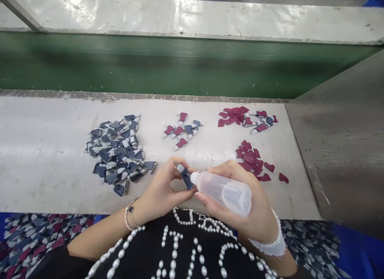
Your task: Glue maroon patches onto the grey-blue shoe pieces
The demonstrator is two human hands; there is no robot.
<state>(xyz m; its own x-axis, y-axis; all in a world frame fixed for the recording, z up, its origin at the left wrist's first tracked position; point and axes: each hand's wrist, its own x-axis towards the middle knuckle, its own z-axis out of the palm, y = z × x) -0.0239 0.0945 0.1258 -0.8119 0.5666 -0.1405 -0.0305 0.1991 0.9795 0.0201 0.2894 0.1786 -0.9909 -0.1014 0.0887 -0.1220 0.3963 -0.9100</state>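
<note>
In front of my body my left hand (168, 191) pinches a small navy and grey plastic part (186, 177). My right hand (237, 187) is wrapped round a translucent squeeze bottle (223, 191), tilted so its white nozzle meets the navy side of the part. Left of my hands spreads a heap of navy and grey parts (117, 151). Ahead lies a small group of parts (181, 131), some with maroon faces and some navy. To the right are two piles of loose flat maroon pieces (232, 116), with a few maroon and navy topped parts (261, 122) beside the farther one.
The white worktop (54, 151) ends at a green conveyor belt (150, 67) at the back. A metal panel (339, 139) walls off the right side. Below the front edge, bins hold many mixed parts (39, 239) at left and grey-navy parts (312, 243) at right.
</note>
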